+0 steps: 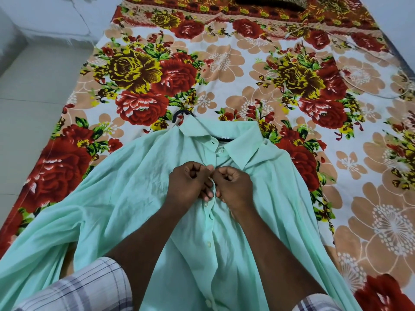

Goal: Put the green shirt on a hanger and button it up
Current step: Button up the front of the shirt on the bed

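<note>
Head view: the green shirt [134, 198] lies front-up on the floral bedsheet [224, 63], filling the centre and lower frame, with its collar toward the top. The hanger [182, 115] shows its black hook at the collar's upper left. At centre, the left hand [190, 182] and right hand [234, 187] meet, their curled fingers pinching the shirt's front edges just below the collar.
</note>
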